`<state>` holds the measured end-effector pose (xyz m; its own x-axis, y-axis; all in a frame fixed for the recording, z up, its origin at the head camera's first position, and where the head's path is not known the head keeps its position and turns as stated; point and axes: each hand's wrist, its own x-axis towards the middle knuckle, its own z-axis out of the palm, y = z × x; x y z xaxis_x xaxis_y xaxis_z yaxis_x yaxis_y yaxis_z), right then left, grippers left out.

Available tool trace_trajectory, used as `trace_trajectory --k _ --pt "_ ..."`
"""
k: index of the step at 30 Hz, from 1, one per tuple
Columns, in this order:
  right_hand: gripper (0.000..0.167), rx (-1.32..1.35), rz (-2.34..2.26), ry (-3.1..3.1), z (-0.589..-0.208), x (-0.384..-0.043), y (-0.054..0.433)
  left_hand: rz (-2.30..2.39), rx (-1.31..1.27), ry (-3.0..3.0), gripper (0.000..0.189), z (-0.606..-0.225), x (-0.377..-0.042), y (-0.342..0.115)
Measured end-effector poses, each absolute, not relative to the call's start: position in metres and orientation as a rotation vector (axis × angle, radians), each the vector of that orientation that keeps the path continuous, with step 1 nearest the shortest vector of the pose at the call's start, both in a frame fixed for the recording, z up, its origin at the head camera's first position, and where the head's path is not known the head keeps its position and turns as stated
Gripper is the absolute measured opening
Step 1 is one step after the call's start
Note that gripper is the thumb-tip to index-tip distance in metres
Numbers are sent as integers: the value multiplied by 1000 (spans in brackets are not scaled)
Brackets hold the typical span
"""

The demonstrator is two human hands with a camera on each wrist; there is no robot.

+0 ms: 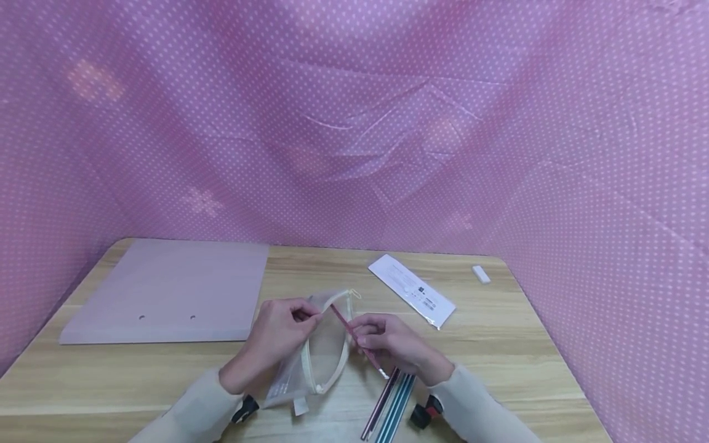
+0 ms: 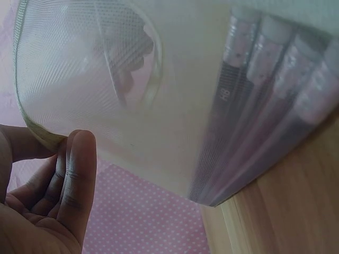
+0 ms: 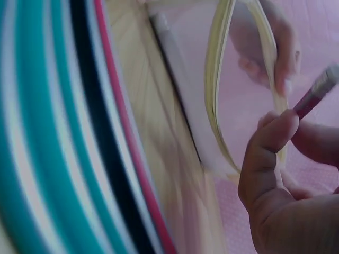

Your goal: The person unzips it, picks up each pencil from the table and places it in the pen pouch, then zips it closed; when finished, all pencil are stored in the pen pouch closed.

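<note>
A pale mesh zip pouch [image 1: 289, 372] stands open-mouthed in front of me on the wooden table. My left hand [image 1: 281, 329] pinches one side of its rim between thumb and fingers. In my right hand [image 1: 390, 341] is a dark red pencil [image 1: 373, 359], gripped by thumb and fingertips; its far end lies over the pouch's mouth, and its white-and-silver end points back toward me. Through the mesh, the left wrist view shows several pencils [image 2: 225, 92] with pale tips inside, one marked HB. Teal and dark shiny pencils [image 1: 397, 406] lie on the table beneath my right wrist.
A pale lilac folder-like sheet [image 1: 183, 289] covers the table's back left. At the back right lie a white flat packet [image 1: 412, 290] with a printed label and a small white block [image 1: 480, 274]. Pink dotted cloth [image 1: 354, 135] hangs around the table [image 1: 526, 357].
</note>
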<state>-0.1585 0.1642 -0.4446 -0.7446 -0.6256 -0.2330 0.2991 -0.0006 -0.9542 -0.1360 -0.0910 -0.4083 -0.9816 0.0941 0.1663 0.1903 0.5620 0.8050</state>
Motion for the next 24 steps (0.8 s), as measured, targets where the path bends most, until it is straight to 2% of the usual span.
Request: trace_trajectory --k 12,24 --pt "54 -162 -1923 1628 -447 -152 132 -1411 -253 -2701 6 -408 -136 -90" --pt "48 -187 -1902 1705 -449 -151 100 -1386 -250 -2705 5 -409 -135 -88"
